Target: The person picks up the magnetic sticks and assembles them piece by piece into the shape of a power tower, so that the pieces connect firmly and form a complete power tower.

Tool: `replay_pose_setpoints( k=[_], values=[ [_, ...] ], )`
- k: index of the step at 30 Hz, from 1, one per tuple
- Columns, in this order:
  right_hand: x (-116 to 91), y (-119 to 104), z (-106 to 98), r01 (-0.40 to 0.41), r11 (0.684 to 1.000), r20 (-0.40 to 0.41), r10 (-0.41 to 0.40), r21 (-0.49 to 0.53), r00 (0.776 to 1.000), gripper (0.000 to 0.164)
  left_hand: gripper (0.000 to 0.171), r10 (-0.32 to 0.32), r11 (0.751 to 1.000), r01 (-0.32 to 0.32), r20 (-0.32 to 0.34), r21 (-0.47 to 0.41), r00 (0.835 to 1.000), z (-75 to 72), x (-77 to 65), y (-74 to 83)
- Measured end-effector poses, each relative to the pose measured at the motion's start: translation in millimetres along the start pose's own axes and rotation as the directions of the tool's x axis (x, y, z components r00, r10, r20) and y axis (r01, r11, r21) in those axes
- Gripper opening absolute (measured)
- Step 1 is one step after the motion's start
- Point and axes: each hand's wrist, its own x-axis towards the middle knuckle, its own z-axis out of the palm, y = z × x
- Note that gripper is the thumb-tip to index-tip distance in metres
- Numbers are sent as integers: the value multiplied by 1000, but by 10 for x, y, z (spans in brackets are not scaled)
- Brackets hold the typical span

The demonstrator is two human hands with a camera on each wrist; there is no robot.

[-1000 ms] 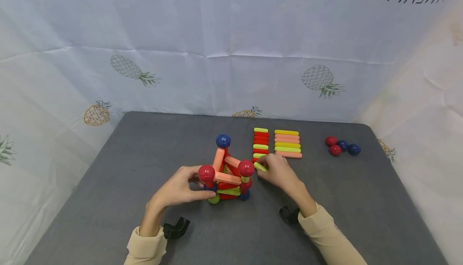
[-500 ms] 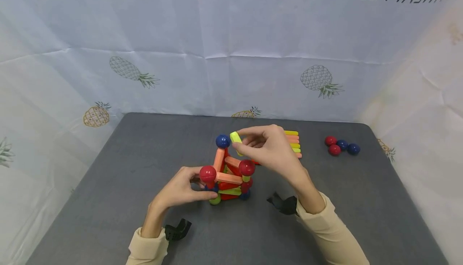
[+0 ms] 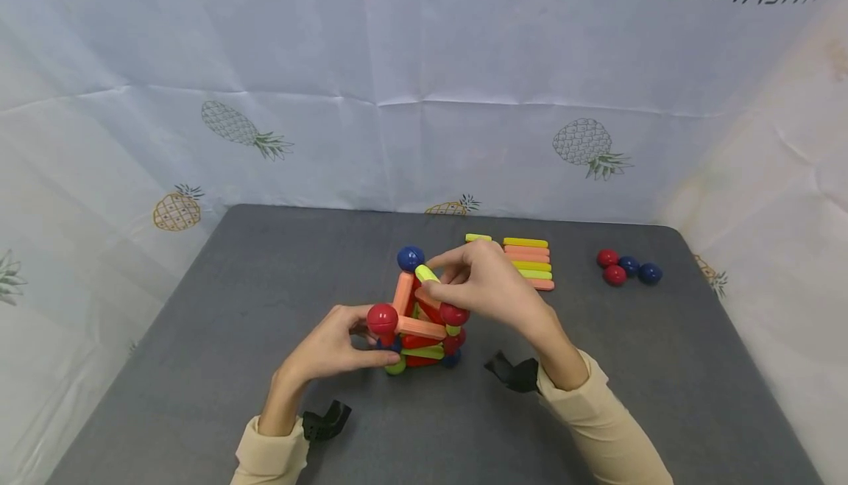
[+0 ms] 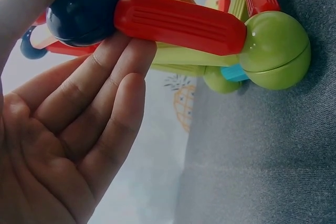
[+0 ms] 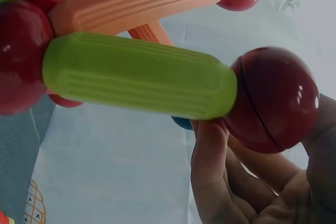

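1. Left hand (image 3: 347, 345) has thumb and fingers round a glossy blue corner ball (image 4: 84, 11), low on the frame's (image 3: 421, 327) near-left side.
2. Frame stands upright on the grainy grey table (image 3: 311, 257): ribbed bars (image 4: 181, 24), round joints (image 4: 277, 50) with seams.
3. Right hand (image 3: 490, 282) is pinching a lime stick (image 3: 425, 274) over the frame. Long axis slants, far-left end aimed at the top ball (image 3: 411, 258); can't tell if they touch.
4. Past that: straight sticks (image 3: 527, 257) lying side by side, shiny loose balls (image 3: 615, 275) off right.
5. Creased pineapple-print cloth (image 3: 424, 154) behind.
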Motion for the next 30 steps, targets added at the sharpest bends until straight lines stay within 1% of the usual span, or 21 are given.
replay_pose_setpoints(
  k=[3,8,10,11,13,15,16,19,21,22,24,26,30],
  values=[
    [2,8,8,4,1000,10,-4,-9,1000,20,45,10,1000,-10,4,2,1000,-1,-3,-3],
    [-14,19,8,28,999,-1,-28,-34,1000,22,81,36,998,-35,-8,55,999,-17,-26,4],
    [-25,47,-7,28,999,-32,-30,-45,999,25,87,39,996,-37,-18,76,999,-22,-38,12],
    [-28,80,-17,22,998,-56,-24,-53,998,26,86,41,996,-39,-25,81,999,-23,-42,18],
    [-20,201,-34,8,995,-111,-19,-97,994,27,75,44,996,-41,-37,74,998,-24,-40,26],
    [5,402,-33,-10,983,-150,-18,-184,989,25,62,51,997,-48,-51,68,997,-22,-32,31],
    [23,527,-15,-23,972,-152,-13,-233,988,24,56,56,996,-52,-57,66,997,-21,-28,30],
    [59,940,77,-48,924,-109,7,-378,994,23,48,57,997,-53,-64,60,996,-16,-20,29],
    [59,1152,154,-59,897,-71,31,-439,997,25,45,52,997,-48,-62,60,997,-17,-16,30],
    [51,1228,184,-69,889,-55,49,-453,997,27,45,48,997,-44,-63,60,997,-17,-16,30],
    [46,1325,231,-70,874,-33,62,-480,998,29,44,42,997,-38,-68,67,997,-18,-13,32],
    [53,1367,265,-69,863,-30,62,-501,998,30,43,41,996,-35,-78,78,996,-17,-10,32],
    [96,1431,331,-53,859,-42,37,-509,998,26,45,39,994,-27,-106,105,994,0,-4,31]
  ],
)
